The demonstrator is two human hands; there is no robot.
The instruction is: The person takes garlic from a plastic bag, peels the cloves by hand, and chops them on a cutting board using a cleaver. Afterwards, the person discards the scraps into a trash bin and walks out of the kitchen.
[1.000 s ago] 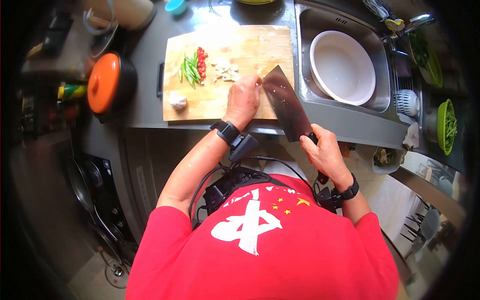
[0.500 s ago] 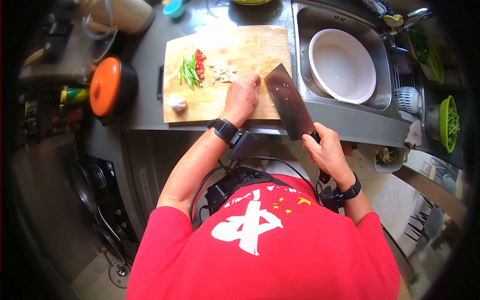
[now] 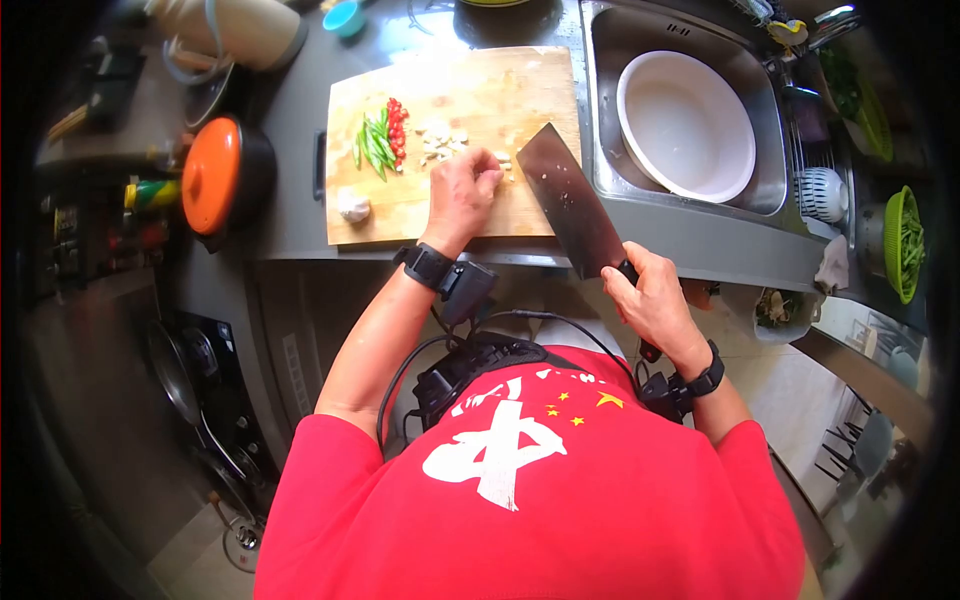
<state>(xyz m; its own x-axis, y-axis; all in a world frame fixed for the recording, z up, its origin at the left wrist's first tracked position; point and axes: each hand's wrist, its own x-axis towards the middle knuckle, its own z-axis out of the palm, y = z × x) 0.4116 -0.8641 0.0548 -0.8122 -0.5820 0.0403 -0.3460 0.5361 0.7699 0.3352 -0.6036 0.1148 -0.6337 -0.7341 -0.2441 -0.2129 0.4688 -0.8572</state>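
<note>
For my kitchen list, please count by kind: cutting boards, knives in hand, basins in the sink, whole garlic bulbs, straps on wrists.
Rectangular wooden cutting board: 1
Wide metal black-handled cleaver: 1
Round white basin: 1
Whole white garlic bulb: 1
Black wrist straps: 2
Total: 6

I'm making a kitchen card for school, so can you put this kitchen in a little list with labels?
Left hand: curled over the board; can't tell if it holds anything
Right hand: grips the knife
Board: red bits, green bits, white bits, garlic bulb
Sink: white bowl inside
Pot: orange lid on
</note>
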